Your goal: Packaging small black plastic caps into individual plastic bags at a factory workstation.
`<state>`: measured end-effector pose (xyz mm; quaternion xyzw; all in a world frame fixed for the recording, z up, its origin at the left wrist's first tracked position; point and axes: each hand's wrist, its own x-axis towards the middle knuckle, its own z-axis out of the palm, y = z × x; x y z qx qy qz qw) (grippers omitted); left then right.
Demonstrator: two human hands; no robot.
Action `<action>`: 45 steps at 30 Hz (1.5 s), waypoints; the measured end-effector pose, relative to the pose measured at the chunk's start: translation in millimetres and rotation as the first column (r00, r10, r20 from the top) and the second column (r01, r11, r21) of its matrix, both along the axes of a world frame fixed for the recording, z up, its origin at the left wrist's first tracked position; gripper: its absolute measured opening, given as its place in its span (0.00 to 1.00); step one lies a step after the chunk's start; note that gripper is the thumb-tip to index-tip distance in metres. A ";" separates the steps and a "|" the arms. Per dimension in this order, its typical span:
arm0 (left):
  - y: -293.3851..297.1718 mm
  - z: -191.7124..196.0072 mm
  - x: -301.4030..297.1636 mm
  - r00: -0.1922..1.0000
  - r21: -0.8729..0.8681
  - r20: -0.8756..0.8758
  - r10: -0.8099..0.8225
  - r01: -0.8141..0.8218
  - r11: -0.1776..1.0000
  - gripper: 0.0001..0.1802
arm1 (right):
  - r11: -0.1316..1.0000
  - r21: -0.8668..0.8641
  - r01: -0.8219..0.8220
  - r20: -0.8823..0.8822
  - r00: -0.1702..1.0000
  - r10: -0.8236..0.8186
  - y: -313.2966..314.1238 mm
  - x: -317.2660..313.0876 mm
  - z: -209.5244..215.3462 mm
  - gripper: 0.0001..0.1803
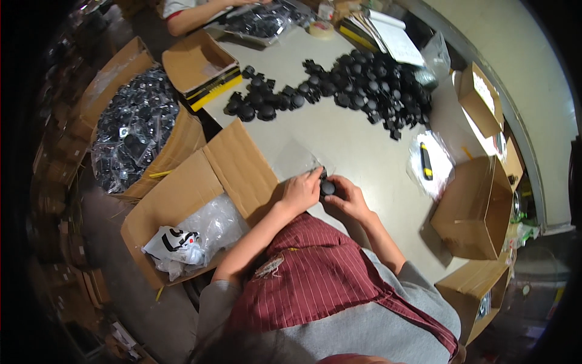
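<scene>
A small black part with a round cap [328, 188] is held low over the near side of the table. My right hand [350, 198] pinches it from the right, thumb and finger at its edge. From the left, the fingers of my left hand [301, 193] close on the same part, with a dark bit showing by the fingertips. Beneath and beyond my left hand lies a clear plastic bag [293, 159]. A wide heap of similar black parts [370, 85] covers the far side of the table, and a smaller cluster [260, 100] trails off to the left.
An open carton [176, 209] with plastic wrap stands at my left, beside a carton of bagged black parts [136, 130]. A yellow-black utility knife [426, 161] and cardboard boxes [476, 206] are on the right. Across the table, another person's arm [194, 17] reaches toward a filled tray [267, 24].
</scene>
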<state>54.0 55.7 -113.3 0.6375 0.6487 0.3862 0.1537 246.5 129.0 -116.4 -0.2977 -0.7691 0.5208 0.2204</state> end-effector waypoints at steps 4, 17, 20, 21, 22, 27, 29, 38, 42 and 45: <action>-8.6 -4.5 -1.1 1.000 -0.018 -0.027 0.011 -0.012 1.000 0.19 | 0.988 0.102 -0.112 0.084 0.991 0.103 6.4 -5.4 7.9 0.30; -11.9 3.8 -1.1 0.927 0.225 -0.356 0.117 -0.036 0.974 0.23 | 0.932 0.299 0.203 0.063 0.971 -0.231 -10.3 -42.3 -10.0 0.27; -14.7 -2.0 -3.3 0.923 0.267 -0.355 0.149 -0.052 0.962 0.22 | 0.865 0.475 0.163 0.115 0.963 -0.245 -20.4 -44.3 1.5 0.30; -16.9 -1.3 -2.4 0.918 0.254 -0.364 0.157 -0.065 0.965 0.22 | 0.864 0.478 0.162 0.108 0.965 -0.241 -23.9 -43.7 7.1 0.30; -17.7 -3.4 -1.8 0.915 0.259 -0.369 0.164 -0.068 0.963 0.22 | 0.848 0.514 0.131 0.129 0.965 -0.227 -26.5 -43.9 12.3 0.31; -17.5 -5.8 2.0 0.924 0.203 -0.351 0.152 -0.083 0.976 0.22 | 0.862 0.501 0.075 0.010 0.996 -0.093 -22.1 -37.9 0.0 0.31; -19.0 -4.9 3.1 0.935 0.167 -0.331 0.129 -0.077 0.983 0.23 | 0.924 0.372 0.087 -0.020 0.996 -0.086 -17.3 -34.2 -2.5 0.30; -13.0 -3.7 4.6 0.953 0.251 -0.300 0.040 0.038 0.967 0.22 | 0.959 0.042 0.281 -0.118 0.954 -0.274 -21.2 -43.8 -29.4 0.12; -15.6 1.7 -9.4 0.921 0.256 -0.339 0.189 -0.104 0.961 0.24 | 0.966 0.087 0.243 -0.104 0.967 -0.234 -24.4 -45.9 -15.3 0.13; -18.0 2.7 -18.5 0.906 0.241 -0.369 0.209 -0.124 0.963 0.25 | 0.714 0.698 -0.053 0.044 0.999 0.031 -25.2 -46.5 9.0 0.23</action>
